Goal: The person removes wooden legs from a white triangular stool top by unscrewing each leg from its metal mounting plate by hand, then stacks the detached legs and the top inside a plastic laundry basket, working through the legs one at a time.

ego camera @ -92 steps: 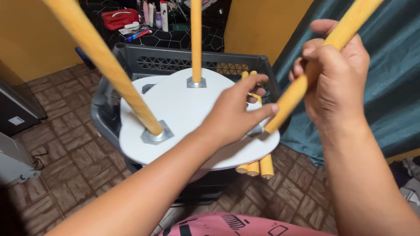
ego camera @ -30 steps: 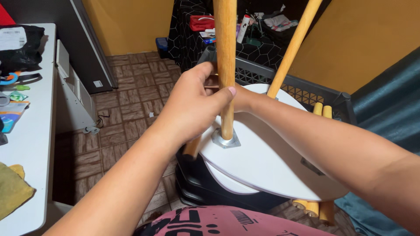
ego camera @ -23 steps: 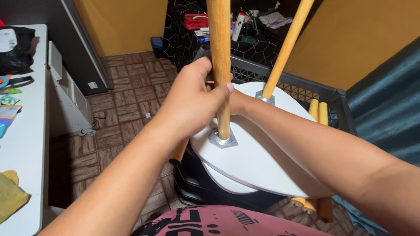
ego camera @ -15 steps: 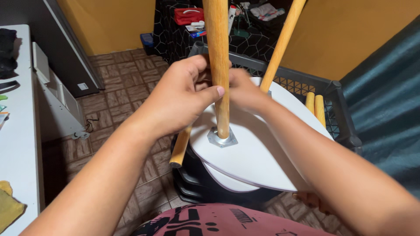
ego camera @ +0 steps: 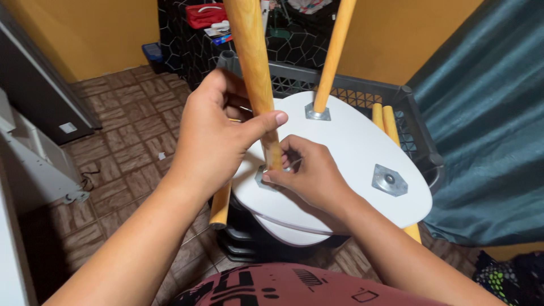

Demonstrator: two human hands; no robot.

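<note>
Closest in, a dark red printed shirt (ego camera: 294,286) at the bottom edge, both forearms reaching up from it. Right hand (ego camera: 309,175) sits on the white round tabletop (ego camera: 351,147), fingers curled tight together, tips pinching at the base of the near wooden leg (ego camera: 255,73) where it meets a metal mounting plate (ego camera: 262,177); what exactly they pinch is hidden. Left hand (ego camera: 218,136) wraps the same leg just above, thumb pressed across the front, other fingers closed round the back. Leg stands upright on the tabletop, which lies underside-up on a dark plastic crate (ego camera: 396,107). Bare metal plate (ego camera: 389,180) on the right side of the tabletop, no leg in it. Second wooden leg (ego camera: 334,51) fixed upright at the far plate (ego camera: 318,112). Loose wooden leg (ego camera: 221,204) pokes out under the left edge; two more legs (ego camera: 384,118) lie side by side in the crate behind the tabletop. Teal curtain (ego camera: 487,124) right, brown tiled floor (ego camera: 124,141) left, yellow wall (ego camera: 96,34) beyond, red pouch (ego camera: 207,14) on a dark shelf at the far top.
</note>
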